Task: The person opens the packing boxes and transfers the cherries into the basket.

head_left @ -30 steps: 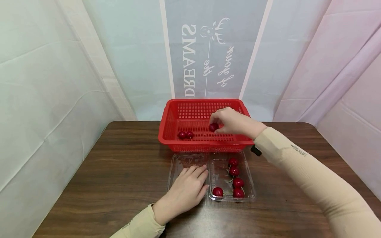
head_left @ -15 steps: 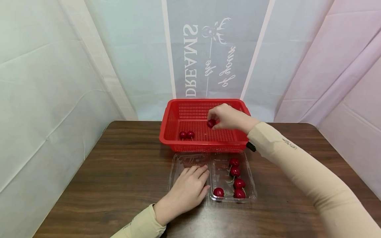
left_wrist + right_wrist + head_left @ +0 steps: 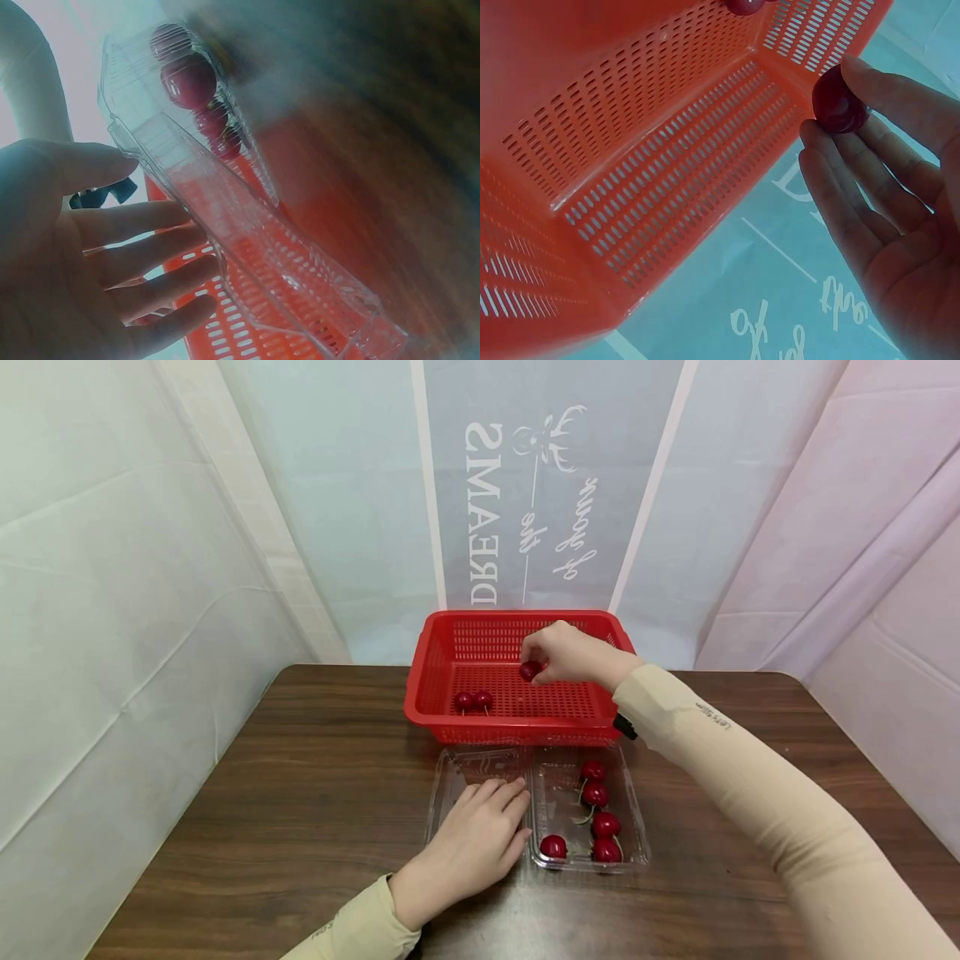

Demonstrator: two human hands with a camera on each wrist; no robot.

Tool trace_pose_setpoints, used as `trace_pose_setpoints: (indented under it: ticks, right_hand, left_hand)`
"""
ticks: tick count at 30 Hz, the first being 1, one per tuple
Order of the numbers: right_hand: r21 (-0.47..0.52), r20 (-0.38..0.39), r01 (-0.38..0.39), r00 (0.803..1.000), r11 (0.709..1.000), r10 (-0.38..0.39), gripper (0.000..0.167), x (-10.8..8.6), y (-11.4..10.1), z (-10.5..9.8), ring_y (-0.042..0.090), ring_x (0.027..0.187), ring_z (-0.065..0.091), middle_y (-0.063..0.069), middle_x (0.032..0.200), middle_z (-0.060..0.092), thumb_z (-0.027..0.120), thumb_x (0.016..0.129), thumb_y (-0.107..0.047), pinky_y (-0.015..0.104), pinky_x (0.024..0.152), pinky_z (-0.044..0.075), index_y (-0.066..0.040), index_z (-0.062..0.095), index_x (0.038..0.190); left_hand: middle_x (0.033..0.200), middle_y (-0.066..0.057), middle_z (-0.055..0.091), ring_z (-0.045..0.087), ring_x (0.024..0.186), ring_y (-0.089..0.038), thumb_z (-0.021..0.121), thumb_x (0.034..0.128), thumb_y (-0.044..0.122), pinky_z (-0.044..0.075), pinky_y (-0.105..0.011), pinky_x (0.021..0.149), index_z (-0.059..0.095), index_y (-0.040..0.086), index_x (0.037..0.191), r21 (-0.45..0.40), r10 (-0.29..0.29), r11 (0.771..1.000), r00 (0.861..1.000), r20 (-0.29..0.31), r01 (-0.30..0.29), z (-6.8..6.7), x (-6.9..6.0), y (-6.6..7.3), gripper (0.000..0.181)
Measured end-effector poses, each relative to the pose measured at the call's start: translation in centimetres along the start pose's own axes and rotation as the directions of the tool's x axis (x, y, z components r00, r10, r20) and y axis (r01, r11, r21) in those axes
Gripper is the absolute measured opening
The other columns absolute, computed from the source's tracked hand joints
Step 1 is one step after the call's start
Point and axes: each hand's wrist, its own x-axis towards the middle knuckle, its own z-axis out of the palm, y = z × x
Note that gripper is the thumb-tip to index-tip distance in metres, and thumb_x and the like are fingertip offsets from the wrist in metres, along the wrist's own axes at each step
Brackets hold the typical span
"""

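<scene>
My right hand [image 3: 568, 653] pinches a dark red cherry [image 3: 838, 100] between thumb and fingers, above the floor of a red slotted basket [image 3: 517, 722]. Two other cherries [image 3: 474, 701] lie together at the basket's left, stems toward me. Closer to me stands an opened clear plastic clamshell box [image 3: 555, 777]. Several cherries [image 3: 606, 850] rest in its right half, most along the right side and one at the front left corner. My left hand [image 3: 480, 831] rests over the left half, its fingers straight and touching the plastic near the fold, as the left wrist view [image 3: 172, 225] shows.
The basket and box stand on a dark wooden table [image 3: 315, 793], the box directly in front of the basket. Behind hangs a pale curtain [image 3: 375, 510] with mirrored lettering. White cloth [image 3: 112, 635] closes off both sides.
My right hand has moved slightly left and away from me with the pinched cherry, over the basket. The left hand and the box keep their places; the whole view shifts a little.
</scene>
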Motion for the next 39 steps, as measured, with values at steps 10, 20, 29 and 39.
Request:
trace_pose_setpoints:
  ticks: [10,20,29,39]
  right_hand:
    - [0.031,0.040,-0.037,0.999,0.999,0.036,0.026,1.2,-0.3,0.1,0.019,0.088,0.066,0.005,0.093,0.070,0.079,0.075,-0.014,0.035,0.080,0.055,-0.009,0.068,0.098]
    - [0.020,0.075,-0.079,0.994,0.997,0.078,0.025,2.6,-0.3,0.3,0.017,0.084,0.065,0.005,0.091,0.069,0.080,0.075,-0.014,0.033,0.079,0.055,-0.010,0.069,0.097]
    - [0.005,0.116,-0.138,0.984,0.990,0.136,0.024,4.0,0.1,0.4,0.018,0.086,0.064,0.006,0.093,0.069,0.079,0.076,-0.014,0.033,0.080,0.055,-0.009,0.069,0.097]
    - [0.009,0.153,-0.131,0.980,0.991,0.128,0.022,4.8,0.9,1.1,0.019,0.084,0.064,0.008,0.091,0.070,0.078,0.076,-0.010,0.034,0.077,0.054,-0.006,0.069,0.096]
  left_hand:
    - [0.126,-0.006,0.062,0.057,0.111,-0.020,0.058,0.0903,0.034,0.046,-0.036,0.088,0.065,0.008,0.117,-0.007,-0.003,1.000,1.000,-0.002,0.003,0.0,0.0,0.0,0.037]
    - [0.125,-0.006,0.062,0.057,0.111,-0.020,0.059,0.0902,0.034,0.046,-0.035,0.088,0.065,0.008,0.117,0.002,0.004,1.000,1.000,-0.010,-0.004,0.0,-0.1,-0.1,0.038]
    - [0.126,-0.006,0.062,0.057,0.111,-0.020,0.058,0.0905,0.034,0.046,-0.035,0.088,0.065,0.008,0.117,0.005,0.006,1.000,1.000,-0.007,-0.006,-0.1,-0.1,-0.1,0.038]
    - [0.126,-0.006,0.062,0.056,0.111,-0.019,0.057,0.0910,0.035,0.046,-0.035,0.088,0.065,0.008,0.117,0.004,-0.002,1.000,1.000,0.009,0.002,0.0,0.0,-0.1,0.038]
